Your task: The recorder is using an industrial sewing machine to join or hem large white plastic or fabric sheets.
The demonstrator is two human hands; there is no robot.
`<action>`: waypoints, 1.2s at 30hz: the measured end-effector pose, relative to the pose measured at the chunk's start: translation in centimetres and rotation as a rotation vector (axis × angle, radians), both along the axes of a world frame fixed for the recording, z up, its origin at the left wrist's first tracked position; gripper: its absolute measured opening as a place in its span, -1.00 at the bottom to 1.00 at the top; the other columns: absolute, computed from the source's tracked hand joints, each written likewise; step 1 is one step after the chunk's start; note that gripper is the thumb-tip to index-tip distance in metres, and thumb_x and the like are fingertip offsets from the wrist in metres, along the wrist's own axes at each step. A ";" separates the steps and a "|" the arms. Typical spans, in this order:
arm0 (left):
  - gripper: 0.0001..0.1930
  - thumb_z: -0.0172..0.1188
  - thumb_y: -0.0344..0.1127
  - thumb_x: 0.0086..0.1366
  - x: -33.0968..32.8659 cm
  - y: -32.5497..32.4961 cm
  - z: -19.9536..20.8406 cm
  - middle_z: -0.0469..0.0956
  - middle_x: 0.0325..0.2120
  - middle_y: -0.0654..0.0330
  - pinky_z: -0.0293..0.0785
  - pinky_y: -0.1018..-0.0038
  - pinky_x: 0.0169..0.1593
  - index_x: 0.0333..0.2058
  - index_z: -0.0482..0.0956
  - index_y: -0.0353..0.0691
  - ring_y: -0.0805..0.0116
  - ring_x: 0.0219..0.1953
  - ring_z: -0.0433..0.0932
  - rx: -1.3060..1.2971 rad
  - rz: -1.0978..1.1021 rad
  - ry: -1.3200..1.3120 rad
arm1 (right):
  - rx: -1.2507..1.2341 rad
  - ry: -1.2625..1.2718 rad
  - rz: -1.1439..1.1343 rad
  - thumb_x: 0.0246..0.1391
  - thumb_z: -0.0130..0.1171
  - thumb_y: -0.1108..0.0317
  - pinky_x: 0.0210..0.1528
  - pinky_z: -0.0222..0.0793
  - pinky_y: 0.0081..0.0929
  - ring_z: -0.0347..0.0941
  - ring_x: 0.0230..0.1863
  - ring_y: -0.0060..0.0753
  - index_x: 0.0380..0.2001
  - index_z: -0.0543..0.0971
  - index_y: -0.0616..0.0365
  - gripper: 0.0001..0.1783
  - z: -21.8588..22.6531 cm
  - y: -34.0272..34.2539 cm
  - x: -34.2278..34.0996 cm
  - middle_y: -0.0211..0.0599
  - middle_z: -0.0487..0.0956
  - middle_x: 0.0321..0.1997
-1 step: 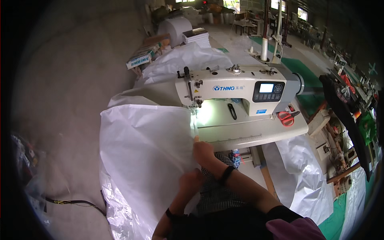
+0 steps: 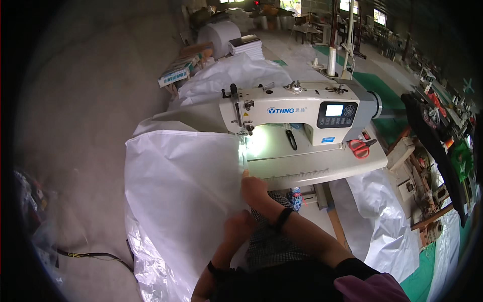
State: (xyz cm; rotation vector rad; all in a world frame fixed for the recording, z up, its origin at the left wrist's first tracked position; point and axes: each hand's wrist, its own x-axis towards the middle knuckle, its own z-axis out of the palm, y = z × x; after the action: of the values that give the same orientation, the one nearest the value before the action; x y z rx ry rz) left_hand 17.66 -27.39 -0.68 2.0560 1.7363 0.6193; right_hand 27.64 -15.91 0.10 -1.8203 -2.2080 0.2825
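Two hands on one large white woven-plastic sheet (image 2: 186, 201), draped left of and below both hands, its edge running ahead to the needle of the industrial sewing machine (image 2: 297, 113). Advisable: keep edge taut and straight. Right hand (image 2: 254, 189) pinching the edge; left hand (image 2: 239, 226) gripping a fold just behind. Red scissors (image 2: 359, 147) well right. Versus earlier frame: no difference noted.

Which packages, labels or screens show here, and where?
Small lit rectangular screen: on the dark control panel, right end of the white sewing machine.
Blue lettering badge: front of the machine arm.
Long white carton with green and blue print: on the floor, behind and left of the machine.
Stack of white flat sheets: far back, beside a big white roll.
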 end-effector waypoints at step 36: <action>-0.66 0.06 -0.28 0.25 -15.5 13.0 -0.2 0.46 -0.12 0.07 0.24 -0.01 0.15 0.01 0.48 -0.09 -0.01 0.04 0.41 0.300 0.339 0.417 | -0.057 0.154 -0.089 0.13 0.05 0.27 -0.31 0.52 -0.25 0.62 -0.29 -0.05 -0.04 0.48 0.29 -0.62 0.5 11.0 -0.8 -0.06 0.65 -0.34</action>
State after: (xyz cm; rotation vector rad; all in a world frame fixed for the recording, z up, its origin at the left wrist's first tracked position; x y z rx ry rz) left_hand 2.14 -14.34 -0.87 2.2266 2.3924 0.6100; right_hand 26.89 -4.90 0.63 -1.8538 -2.0289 0.4555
